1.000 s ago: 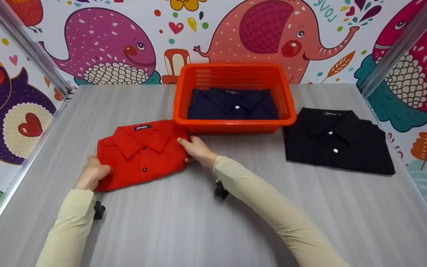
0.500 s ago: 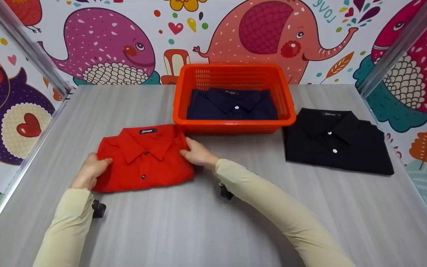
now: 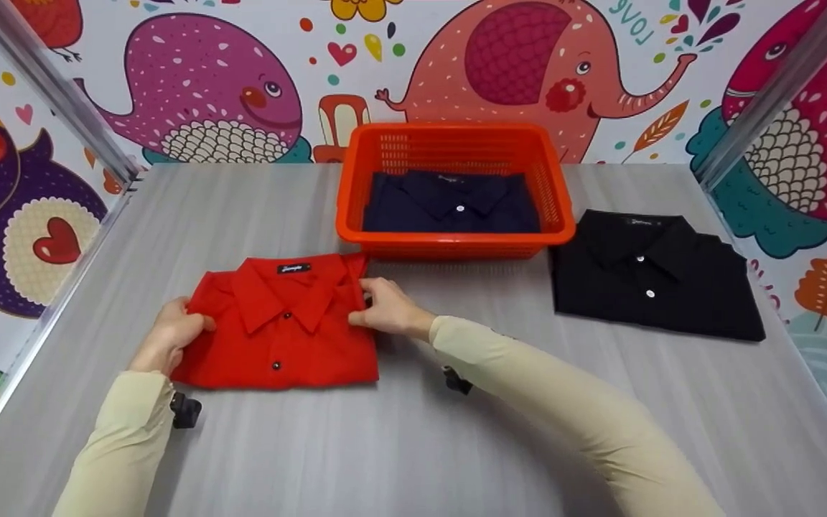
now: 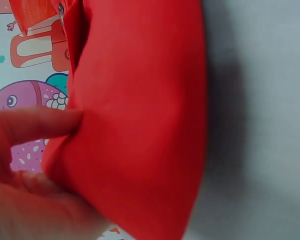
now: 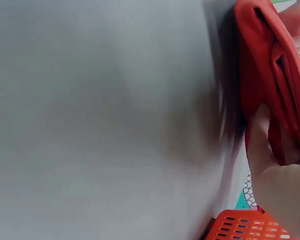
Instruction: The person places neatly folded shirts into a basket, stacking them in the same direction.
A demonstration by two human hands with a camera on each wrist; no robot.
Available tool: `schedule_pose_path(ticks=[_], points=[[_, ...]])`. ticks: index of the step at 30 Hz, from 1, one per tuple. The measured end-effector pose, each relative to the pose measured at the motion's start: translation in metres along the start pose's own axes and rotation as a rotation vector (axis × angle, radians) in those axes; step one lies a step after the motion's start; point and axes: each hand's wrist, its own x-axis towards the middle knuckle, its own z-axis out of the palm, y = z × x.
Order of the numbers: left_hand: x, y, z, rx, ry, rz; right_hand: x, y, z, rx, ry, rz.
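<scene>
A folded red shirt [image 3: 284, 337] with a collar, black label and dark buttons is held between both hands at the left of the table. My left hand [image 3: 173, 332] pinches its left side; in the left wrist view the thumb and fingers close on the red cloth [image 4: 135, 115]. On the opposite side my right hand [image 3: 390, 309] grips the shirt's right edge, and the right wrist view shows fingers round the folded layers [image 5: 270, 75]. Shadow beside the cloth in both wrist views suggests it is slightly raised, though how far I cannot tell.
An orange plastic basket [image 3: 456, 238] stands at the back middle, holding a folded navy shirt [image 3: 449, 205]. To its right a folded black shirt [image 3: 654, 287] lies on the grey table [image 3: 399, 452]. Cartoon-printed panels [image 3: 356, 64] and metal posts [image 3: 47, 86] border the table.
Both hands have drawn the red shirt nearer to me, away from the basket's front left corner, and its slanted lower edge has come level. The basket and black shirt have stayed put.
</scene>
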Motion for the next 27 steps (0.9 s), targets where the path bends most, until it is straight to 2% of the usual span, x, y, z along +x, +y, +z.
schedule_pose_path(ticks=[5, 15, 21, 27], points=[[-0.003, -0.001, 0.006, 0.006, -0.076, 0.020, -0.012, 0.011, -0.007, 0.007, -0.021, -0.022], [-0.016, 0.005, 0.025, 0.012, -0.168, 0.068, -0.041, 0.018, -0.023, 0.032, -0.066, -0.074], [-0.025, 0.007, 0.039, -0.005, -0.190, 0.103, -0.061, 0.027, -0.032, 0.046, -0.064, -0.129], [-0.031, 0.016, 0.055, -0.053, -0.214, 0.127, -0.084, 0.042, -0.045, 0.059, -0.047, -0.132]])
